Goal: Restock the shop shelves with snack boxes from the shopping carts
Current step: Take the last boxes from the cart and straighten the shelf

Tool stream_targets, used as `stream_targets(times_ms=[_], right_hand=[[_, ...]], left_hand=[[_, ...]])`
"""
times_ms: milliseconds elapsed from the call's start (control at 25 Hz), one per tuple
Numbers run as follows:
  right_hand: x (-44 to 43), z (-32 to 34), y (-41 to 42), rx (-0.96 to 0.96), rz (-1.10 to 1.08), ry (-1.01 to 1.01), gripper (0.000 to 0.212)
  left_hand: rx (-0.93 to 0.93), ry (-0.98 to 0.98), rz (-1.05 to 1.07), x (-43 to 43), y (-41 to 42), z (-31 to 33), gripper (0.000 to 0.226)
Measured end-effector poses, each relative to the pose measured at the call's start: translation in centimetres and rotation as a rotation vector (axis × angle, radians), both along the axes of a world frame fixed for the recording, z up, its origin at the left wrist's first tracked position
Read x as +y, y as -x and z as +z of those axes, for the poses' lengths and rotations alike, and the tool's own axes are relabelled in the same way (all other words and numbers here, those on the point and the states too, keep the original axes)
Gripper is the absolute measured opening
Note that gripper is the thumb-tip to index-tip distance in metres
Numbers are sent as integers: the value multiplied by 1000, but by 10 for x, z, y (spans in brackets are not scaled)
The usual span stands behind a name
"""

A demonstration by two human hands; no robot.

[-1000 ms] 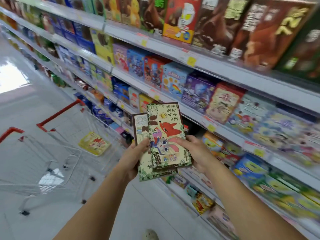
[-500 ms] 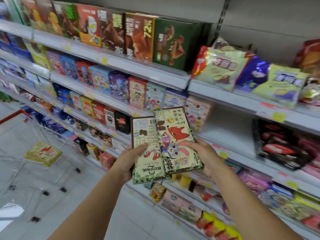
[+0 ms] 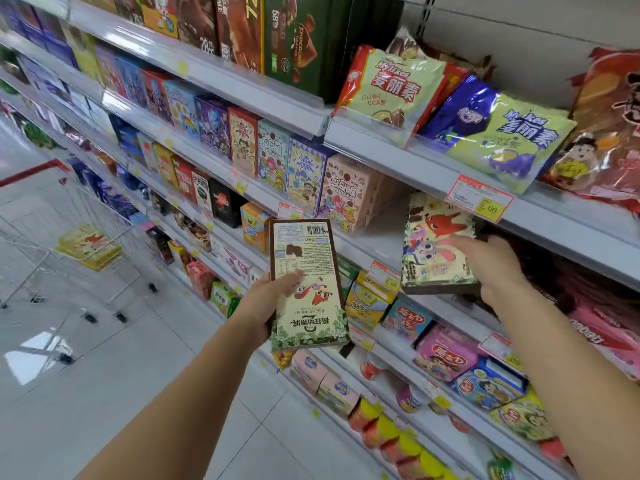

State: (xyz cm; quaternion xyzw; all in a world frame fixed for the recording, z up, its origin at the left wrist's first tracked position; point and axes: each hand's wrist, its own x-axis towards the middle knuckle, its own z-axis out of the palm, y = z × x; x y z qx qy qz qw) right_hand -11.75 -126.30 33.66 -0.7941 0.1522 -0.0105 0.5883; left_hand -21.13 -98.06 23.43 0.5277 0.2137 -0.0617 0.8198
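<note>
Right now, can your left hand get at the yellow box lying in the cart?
Probably not: the left hand grips a snack box, and the yellow box lies down in the cart, well off to the left of that arm.

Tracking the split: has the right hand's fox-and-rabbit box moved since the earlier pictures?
Yes. The right hand has carried the fox-and-rabbit box rightward, past the pink boxes, toward the bare shelf.

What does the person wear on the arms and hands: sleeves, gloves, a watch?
Nothing that shows. The left hand and right hand have no gloves or visible rings. Both forearms are bare to the picture's edge, with no sleeve, watch or bracelet.
</note>
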Motion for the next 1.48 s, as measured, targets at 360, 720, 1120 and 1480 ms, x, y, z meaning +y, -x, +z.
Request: stream_targets(times_ms=[360, 720, 1120, 1480], right_hand=[[18, 19, -70, 219, 199, 511, 41], [13, -8, -98, 125, 264, 707, 56], [-8, -26, -140, 93, 299, 825, 30], [-20, -36, -159, -30, 241, 938, 36]], left_hand=[[-17, -85, 5, 12, -15, -5, 60], [-60, -85, -49, 12, -21, -3, 19], [-80, -46, -117, 13, -25, -17, 25], [-119, -60, -157, 8, -30, -27, 26]])
